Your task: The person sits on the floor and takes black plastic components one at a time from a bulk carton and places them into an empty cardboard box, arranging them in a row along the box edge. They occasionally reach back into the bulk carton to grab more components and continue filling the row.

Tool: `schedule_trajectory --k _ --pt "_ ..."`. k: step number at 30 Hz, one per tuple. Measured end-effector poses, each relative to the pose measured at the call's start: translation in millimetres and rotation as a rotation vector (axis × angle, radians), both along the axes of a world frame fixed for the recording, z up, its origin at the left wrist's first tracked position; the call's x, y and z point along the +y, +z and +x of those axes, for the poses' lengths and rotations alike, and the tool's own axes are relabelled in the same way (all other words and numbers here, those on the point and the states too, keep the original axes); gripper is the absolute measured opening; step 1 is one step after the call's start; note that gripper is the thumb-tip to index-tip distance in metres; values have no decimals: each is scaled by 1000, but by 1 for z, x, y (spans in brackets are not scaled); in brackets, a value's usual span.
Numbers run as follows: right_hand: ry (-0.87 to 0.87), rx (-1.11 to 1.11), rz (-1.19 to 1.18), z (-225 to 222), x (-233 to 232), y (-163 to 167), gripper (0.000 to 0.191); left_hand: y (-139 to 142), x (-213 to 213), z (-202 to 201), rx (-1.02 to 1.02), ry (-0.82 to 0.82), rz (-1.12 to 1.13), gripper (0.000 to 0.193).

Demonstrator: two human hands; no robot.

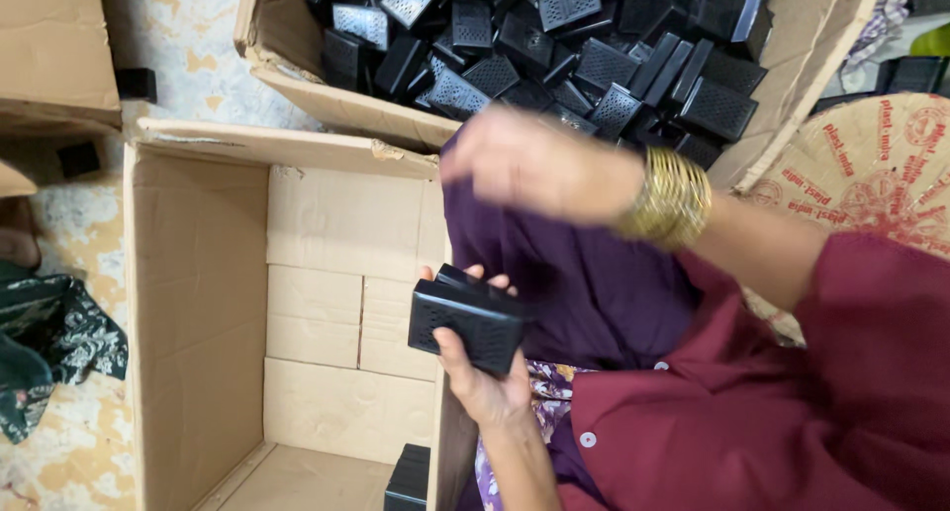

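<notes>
An open cardboard box (198,303) stands on the floor at the left, a few black parts (408,479) against its near right wall. Over that wall's edge, the left hand (480,372) has its fingers wrapped around a small stack of black perforated plastic cases (465,321). The right hand (534,163), blurred, fingers loosely spread and holding nothing, hovers beside the far box's (346,105) heap of cases (594,46).

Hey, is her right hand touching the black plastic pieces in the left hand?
Apart. The head view shows the blurred right hand raised above the black plastic pieces gripped in the left hand, with purple cloth visible between them.
</notes>
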State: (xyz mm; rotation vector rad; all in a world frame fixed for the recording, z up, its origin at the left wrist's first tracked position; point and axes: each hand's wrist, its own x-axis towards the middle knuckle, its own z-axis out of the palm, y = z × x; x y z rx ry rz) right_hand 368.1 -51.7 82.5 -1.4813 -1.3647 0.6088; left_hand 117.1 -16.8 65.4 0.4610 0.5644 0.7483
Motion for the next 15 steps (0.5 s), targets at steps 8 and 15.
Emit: schedule_trajectory --k 8,15 --pt "-606 -613 -336 151 61 -229 80 -49 12 -88 184 315 -283 69" --pt "-546 -581 -577 202 50 -258 54 -54 15 -184 400 436 -173 69"
